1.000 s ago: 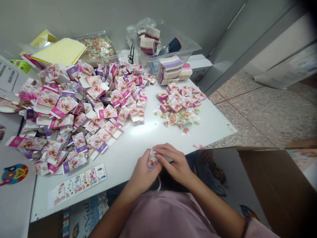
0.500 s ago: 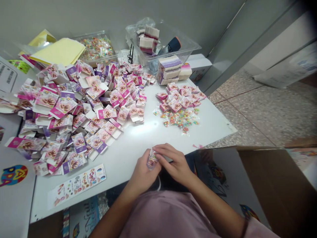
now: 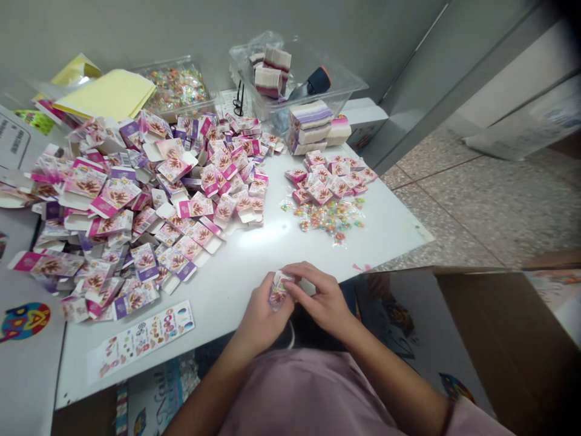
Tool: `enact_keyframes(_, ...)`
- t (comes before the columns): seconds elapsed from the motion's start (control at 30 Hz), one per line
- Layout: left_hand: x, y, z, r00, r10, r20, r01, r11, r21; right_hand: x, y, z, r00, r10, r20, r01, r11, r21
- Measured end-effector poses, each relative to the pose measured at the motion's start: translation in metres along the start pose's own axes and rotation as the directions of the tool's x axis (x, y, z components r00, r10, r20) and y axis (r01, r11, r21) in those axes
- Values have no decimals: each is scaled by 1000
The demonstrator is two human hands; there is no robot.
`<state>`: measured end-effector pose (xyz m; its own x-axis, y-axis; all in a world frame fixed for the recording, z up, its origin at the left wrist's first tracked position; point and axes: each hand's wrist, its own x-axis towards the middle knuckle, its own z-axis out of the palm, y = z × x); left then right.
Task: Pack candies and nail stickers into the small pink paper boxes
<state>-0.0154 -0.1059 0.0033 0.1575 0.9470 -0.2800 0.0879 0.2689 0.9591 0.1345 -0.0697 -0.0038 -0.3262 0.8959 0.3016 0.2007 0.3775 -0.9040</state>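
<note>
The person wears a dusty mauve-pink short-sleeved top (image 3: 308, 393), plain and without print, its soft fabric lightly creased across the chest. Both forearms are bare from the sleeves down. The left hand (image 3: 263, 318) and right hand (image 3: 324, 300) are bare too, without gloves or rings.

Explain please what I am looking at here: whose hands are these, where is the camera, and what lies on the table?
The camera sits on a person's head and looks down at their own two bare hands. The left hand and right hand together hold one small pink-and-white printed cardboard box at the near edge of the white table. On the left lies a big heap of flat unfolded pink boxes. Farther back are a smaller group of closed boxes and small colourful candy packets.
</note>
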Motion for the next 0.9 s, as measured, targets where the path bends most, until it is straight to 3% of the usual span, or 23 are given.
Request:
enact_keyframes(0.13,0,2,0,1000,27,14,-27,999,26,0,1,-1,1000,-15,-3,15,1000,3)
enact_keyframes(0.43,-1,-3,-2,999,39,5,-39,999,18,-5,-2,-5,984,-75,163,85,995,-56)
enact_keyframes(0.63,-3,-5,-4,998,29,54,-17,980,-197,-6,-4,-4,992,-13,127,13,1000,1)
enact_keyframes(0.9,1,-13,-7,993,-103,-61,89,977,-194,-9,-10,2,985,8,172,-11,1000,16)
